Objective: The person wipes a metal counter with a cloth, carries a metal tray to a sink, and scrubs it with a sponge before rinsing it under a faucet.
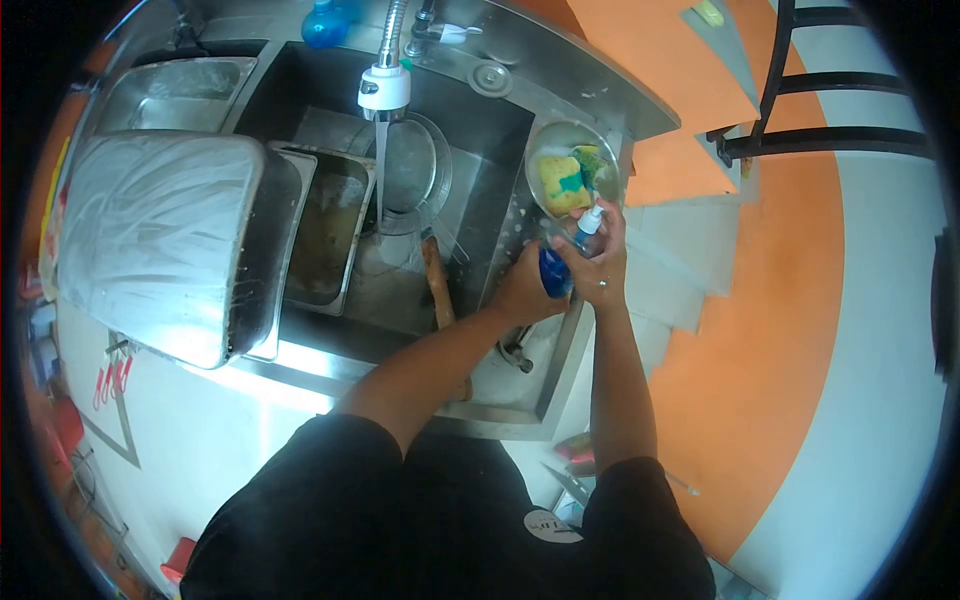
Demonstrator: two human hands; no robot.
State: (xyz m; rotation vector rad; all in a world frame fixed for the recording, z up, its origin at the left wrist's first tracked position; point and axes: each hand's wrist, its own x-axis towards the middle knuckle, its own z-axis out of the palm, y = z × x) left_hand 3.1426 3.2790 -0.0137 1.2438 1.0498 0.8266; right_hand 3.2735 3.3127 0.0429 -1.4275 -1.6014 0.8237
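Observation:
A blue pump bottle (pixel 556 274) is held tilted between both hands at the right rim of the sink. My left hand (pixel 530 288) is closed around its lower body. My right hand (pixel 598 262) is closed at the upper part, by the white pump head (pixel 591 218). Just beyond the hands sits a round metal bowl (pixel 556 135). It holds a yellow sponge with green foam or liquid (pixel 561 184) and a second, greenish sponge (pixel 592 164). The pump's tip is close to the bowl's near edge.
Water runs from a white-headed tap (pixel 384 92) into the steel sink (pixel 500 130), where round metal pans (pixel 440 150) and a wooden handle (pixel 436 275) lie. Large metal trays (pixel 160 230) crowd the left. Another blue bottle (pixel 324 25) stands behind the sink.

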